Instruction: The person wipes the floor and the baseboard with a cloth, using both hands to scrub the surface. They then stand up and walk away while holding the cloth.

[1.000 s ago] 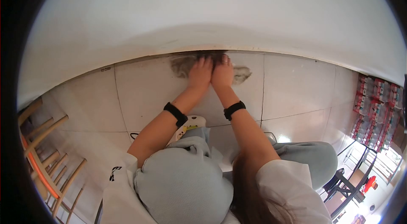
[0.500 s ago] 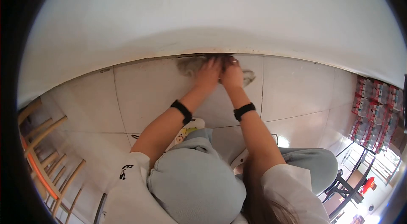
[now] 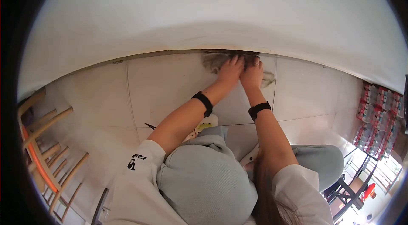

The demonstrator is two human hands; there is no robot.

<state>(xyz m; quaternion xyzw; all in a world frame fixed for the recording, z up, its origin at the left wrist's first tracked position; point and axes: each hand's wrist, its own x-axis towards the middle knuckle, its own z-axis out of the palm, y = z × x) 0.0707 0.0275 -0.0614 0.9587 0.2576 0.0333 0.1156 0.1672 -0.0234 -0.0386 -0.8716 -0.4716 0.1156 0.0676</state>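
Pale floor tiles (image 3: 165, 82) met a white upright surface (image 3: 204, 4) on the far side. Left hand (image 3: 230, 72) and right hand (image 3: 253, 75) lay side by side on a greyish cloth (image 3: 212, 61) at that joint, apparently so both arms bore on it; whether either pinched it could not be told. Wooden legs (image 3: 49, 126) stood left, red-marked packages (image 3: 374, 118) right.

Your rag (image 3: 212, 61) looks like rumpled, matt cloth. The floor tiles (image 3: 170, 86) under you are smooth with a soft gloss, the wall (image 3: 212, 4) smooth and duller, your trousers (image 3: 204, 182) finely textured, matt cloth.
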